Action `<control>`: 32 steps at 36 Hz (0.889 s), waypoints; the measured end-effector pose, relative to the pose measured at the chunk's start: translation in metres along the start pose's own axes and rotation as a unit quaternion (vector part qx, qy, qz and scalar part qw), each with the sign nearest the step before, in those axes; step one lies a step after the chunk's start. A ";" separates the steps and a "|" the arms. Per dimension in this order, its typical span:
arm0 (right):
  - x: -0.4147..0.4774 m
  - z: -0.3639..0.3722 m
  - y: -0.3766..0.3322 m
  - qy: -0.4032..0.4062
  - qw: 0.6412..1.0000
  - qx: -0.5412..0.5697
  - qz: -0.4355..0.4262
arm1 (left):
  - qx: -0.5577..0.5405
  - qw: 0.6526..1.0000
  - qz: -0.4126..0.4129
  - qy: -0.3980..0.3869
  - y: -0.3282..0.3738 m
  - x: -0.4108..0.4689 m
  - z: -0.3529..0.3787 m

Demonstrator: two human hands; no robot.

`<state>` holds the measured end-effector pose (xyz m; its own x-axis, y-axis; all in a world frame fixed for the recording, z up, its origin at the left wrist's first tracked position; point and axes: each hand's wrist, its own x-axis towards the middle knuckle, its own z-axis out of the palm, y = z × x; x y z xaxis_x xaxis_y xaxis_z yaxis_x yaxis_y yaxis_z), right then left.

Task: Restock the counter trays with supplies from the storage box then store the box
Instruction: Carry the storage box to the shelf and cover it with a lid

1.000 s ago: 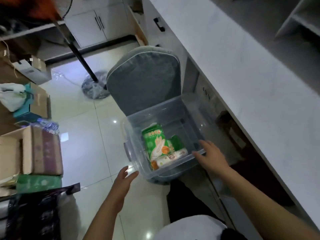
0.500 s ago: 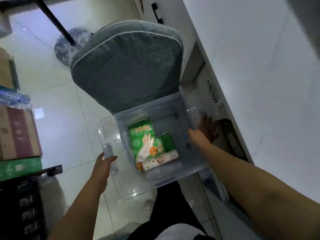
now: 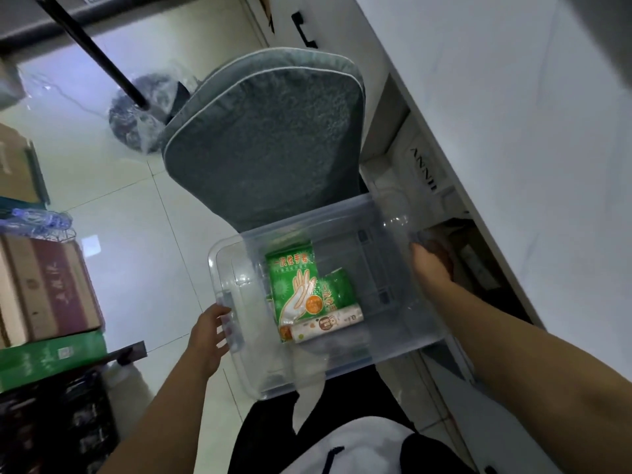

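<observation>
**Both hands now gripping the storage box**

A second ago the left hand (image 3: 209, 336) was hanging free over the floor and only the right was touching the rim; now both are clamping the clear storage box (image 3: 342, 367) from opposite ends. The left fingers are curling around the near-left handle, while the right hand (image 3: 431, 265) is pressing against the far-right wall, its fingertips hidden behind the plastic. The box is sitting in front of the grey chair cushion (image 3: 266, 145), beside the white counter (image 3: 513, 131). Inside are lying a green glove packet (image 3: 294, 285), a smaller green pack (image 3: 337, 289) and a white roll (image 3: 328, 325). This is looking like a lift beginning, either toward the counter or into storage.
</observation>
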<state>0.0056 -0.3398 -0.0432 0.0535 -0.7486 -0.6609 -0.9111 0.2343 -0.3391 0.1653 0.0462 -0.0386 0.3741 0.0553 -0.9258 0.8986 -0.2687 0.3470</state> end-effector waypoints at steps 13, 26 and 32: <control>-0.154 0.002 0.116 0.017 0.940 0.329 0.094 | 0.184 0.970 0.111 -0.116 0.041 0.001 -0.075; -0.322 0.024 0.298 0.080 0.860 0.452 0.222 | 0.413 0.864 0.191 -0.215 0.019 -0.044 -0.035; -0.397 0.007 0.388 0.098 0.794 0.545 0.251 | 0.525 0.790 0.197 -0.247 -0.039 -0.089 0.028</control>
<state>-0.3660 0.0530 0.0829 -0.3655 -0.4487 -0.8156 0.1036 0.8511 -0.5147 0.0906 0.0245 0.0257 0.2083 -0.5438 -0.8129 -0.0479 -0.8358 0.5469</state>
